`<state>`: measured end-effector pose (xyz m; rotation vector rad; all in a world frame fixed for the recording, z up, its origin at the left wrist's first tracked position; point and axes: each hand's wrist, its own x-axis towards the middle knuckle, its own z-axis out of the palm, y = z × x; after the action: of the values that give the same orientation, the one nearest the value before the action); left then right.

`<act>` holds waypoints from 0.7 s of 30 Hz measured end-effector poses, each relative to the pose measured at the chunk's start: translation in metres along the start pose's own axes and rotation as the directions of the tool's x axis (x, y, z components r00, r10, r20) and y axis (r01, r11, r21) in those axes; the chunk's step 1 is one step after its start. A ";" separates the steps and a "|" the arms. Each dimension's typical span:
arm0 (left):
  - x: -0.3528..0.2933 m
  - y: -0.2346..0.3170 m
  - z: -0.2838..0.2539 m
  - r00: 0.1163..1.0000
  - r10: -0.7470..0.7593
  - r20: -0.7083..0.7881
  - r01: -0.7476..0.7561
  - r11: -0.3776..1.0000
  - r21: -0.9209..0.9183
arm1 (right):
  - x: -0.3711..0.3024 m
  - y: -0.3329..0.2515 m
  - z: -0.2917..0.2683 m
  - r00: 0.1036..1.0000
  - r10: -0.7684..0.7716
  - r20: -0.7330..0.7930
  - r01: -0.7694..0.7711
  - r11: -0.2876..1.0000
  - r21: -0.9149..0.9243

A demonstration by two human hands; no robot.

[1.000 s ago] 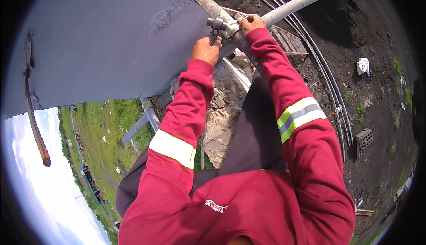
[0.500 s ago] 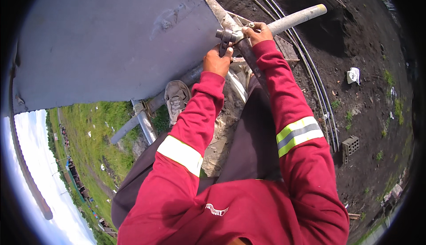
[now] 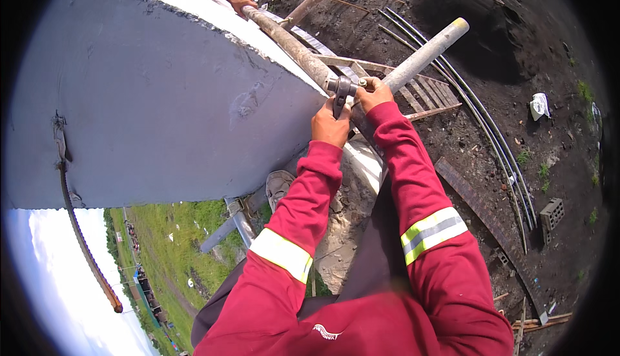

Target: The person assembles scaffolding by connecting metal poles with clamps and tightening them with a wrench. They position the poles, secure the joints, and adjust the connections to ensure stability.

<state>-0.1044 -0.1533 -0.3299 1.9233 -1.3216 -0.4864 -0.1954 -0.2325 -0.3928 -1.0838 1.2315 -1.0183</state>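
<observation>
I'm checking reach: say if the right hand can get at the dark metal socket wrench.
Probably yes: the right hand is close beside the wrench, with no visible barrier, though the left hand grips its handle.

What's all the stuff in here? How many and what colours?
Wall: 1, grey, upper left
Ratchet wrench: 1, dark, upper middle
Yellow-tipped pipe: 1, whitish, upper right
Long pipe: 1, brownish, top middle
Slatted frame: 1, brown, upper right
Thin rods: several, pale, right
Flat strip: 1, dark, lower right
Bag-like thing: 1, white, right
Hollow block: 1 clear, grey, right
Rusty bar: 1, brown, left
Grass: 1 patch, green, lower left
Sky: 1, blue-white, lower left
Other person's hand: 1, bare, top
Shoe: 1, greyish, below wall
Sleeves: 2, red, lower middle
Left hand: 1, bare, gripping wrench
Right hand: 1, bare, beside it
</observation>
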 end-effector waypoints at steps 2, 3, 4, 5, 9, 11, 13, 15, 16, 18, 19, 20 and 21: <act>0.008 0.011 0.003 1.000 0.012 0.022 -0.013 1.000 0.009 | 0.002 0.001 0.003 0.999 0.017 -0.029 -0.017 1.000 -0.011; 0.013 0.016 0.004 0.998 -0.005 0.060 0.003 0.999 0.041 | 0.003 0.002 0.003 0.998 0.039 -0.049 -0.040 0.999 -0.014; 0.017 0.019 0.005 0.997 -0.019 0.079 0.013 0.997 0.078 | 0.004 0.004 0.003 0.995 0.061 -0.078 -0.062 0.998 -0.003; 0.020 0.023 0.008 0.995 -0.030 0.095 0.020 0.994 0.106 | 0.006 0.005 0.003 0.991 0.089 -0.095 -0.088 0.996 0.019; 0.027 0.025 0.014 0.990 -0.090 0.108 0.071 0.984 0.166 | 0.009 0.007 -0.001 0.989 0.125 -0.077 -0.119 0.990 0.071; 0.028 0.023 0.014 0.988 -0.116 0.105 0.094 0.977 0.194 | 0.009 0.006 -0.003 0.992 0.122 -0.030 -0.114 0.976 0.183; 0.031 0.021 0.012 0.989 -0.114 0.097 0.091 0.973 0.211 | 0.008 0.005 -0.004 0.994 0.104 -0.027 -0.096 0.974 0.207; 0.033 0.020 0.012 0.991 -0.098 0.087 0.080 0.978 0.195 | 0.007 0.006 -0.004 0.996 0.091 -0.015 -0.085 0.972 0.219; 0.034 0.020 0.013 0.990 -0.107 0.093 0.088 0.979 0.185 | 0.007 0.007 -0.004 0.998 0.054 -0.014 -0.050 0.978 0.202; 0.036 0.020 0.015 0.989 -0.109 0.099 0.087 0.975 0.207 | 0.008 0.012 -0.002 0.999 0.037 -0.005 -0.036 0.985 0.170; 0.037 0.020 0.015 0.988 -0.117 0.106 0.091 0.971 0.222 | 0.009 0.015 0.000 0.999 0.038 0.010 -0.039 0.986 0.161; 0.037 0.020 0.016 0.986 -0.124 0.109 0.095 0.967 0.235 | 0.011 0.017 0.001 1.000 0.010 0.022 -0.013 0.989 0.144; 0.037 0.020 0.016 0.983 -0.136 0.124 0.099 0.958 0.268 | 0.013 0.020 0.002 1.000 -0.011 0.028 0.007 0.991 0.131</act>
<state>-0.1130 -0.1972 -0.3215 2.2295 -1.4251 -0.5386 -0.1921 -0.2407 -0.4146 -0.9993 1.1218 -1.0723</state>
